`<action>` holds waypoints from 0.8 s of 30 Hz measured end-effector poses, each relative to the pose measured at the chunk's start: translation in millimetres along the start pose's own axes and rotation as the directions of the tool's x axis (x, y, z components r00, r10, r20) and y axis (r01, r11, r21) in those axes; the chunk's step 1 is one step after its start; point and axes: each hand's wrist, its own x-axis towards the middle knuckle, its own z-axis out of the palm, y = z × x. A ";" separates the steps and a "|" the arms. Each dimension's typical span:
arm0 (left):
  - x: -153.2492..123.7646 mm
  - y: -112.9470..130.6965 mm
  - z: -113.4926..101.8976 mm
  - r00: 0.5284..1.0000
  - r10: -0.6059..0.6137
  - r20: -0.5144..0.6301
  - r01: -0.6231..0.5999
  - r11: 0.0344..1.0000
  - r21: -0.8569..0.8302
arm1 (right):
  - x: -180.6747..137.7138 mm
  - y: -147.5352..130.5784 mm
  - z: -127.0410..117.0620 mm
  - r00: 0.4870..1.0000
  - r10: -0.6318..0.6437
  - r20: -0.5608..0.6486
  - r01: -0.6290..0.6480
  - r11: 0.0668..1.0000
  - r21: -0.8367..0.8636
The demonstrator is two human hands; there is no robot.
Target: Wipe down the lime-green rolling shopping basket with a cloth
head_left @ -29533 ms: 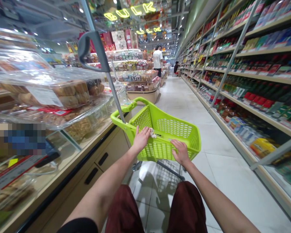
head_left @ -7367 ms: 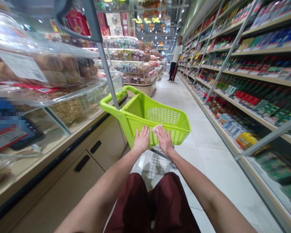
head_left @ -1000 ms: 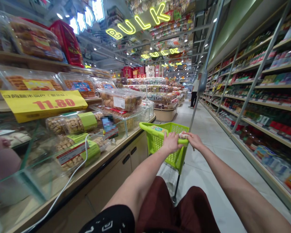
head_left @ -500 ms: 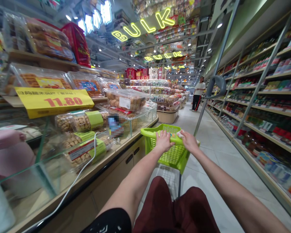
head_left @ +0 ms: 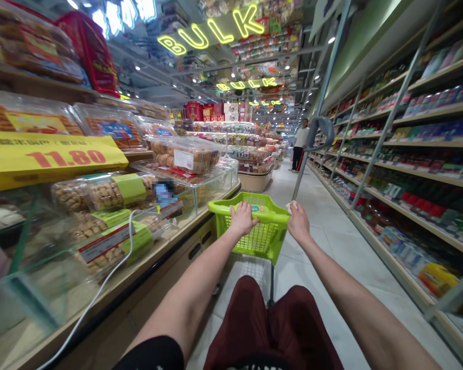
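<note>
A lime-green shopping cart (head_left: 250, 246) with a basket-like plastic body stands in front of my legs. My left hand (head_left: 243, 219) lies over its handle bar left of the middle, fingers curled round it. At the handle's right end is my right hand (head_left: 299, 223), closed, with a small crumpled white tissue (head_left: 292, 206) showing at its fingers. Whether this hand also grips the bar is hard to tell. A grey pole with a dark grey loop-shaped grip (head_left: 319, 134) rises beyond the cart's right side.
On my left runs a glass-edged counter with packed biscuits (head_left: 111, 192), a yellow price sign (head_left: 54, 158) and a white cable (head_left: 100, 303). Long stocked shelves (head_left: 420, 169) line the right. A person (head_left: 300, 146) stands farther down the tiled aisle (head_left: 324, 241).
The counter, shelves and cart have shifted left in view, and the counter goods look nearer. My right hand has moved from the handle's top to its right end. My left hand stays on it.
</note>
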 end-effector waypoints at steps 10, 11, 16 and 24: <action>0.1 -14.9 6.8 0.998 0.012 -0.067 -0.010 0.999 0.039 | -17.7 -50.1 17.7 0.991 -0.122 0.049 0.118 0.990 0.076; -1.5 -17.2 7.6 0.997 0.005 -0.083 -0.001 0.999 0.044 | -17.1 -40.6 12.3 0.994 -0.106 0.037 0.103 0.993 0.056; -5.2 -18.3 11.1 0.996 -0.004 -0.092 0.007 0.999 0.032 | -17.5 -30.9 8.1 0.997 -0.059 -0.046 0.062 0.996 0.058; -6.1 -27.5 6.6 0.995 0.034 -0.091 -0.029 0.998 0.046 | -36.3 -85.1 38.1 0.934 -0.357 0.020 0.353 0.929 0.112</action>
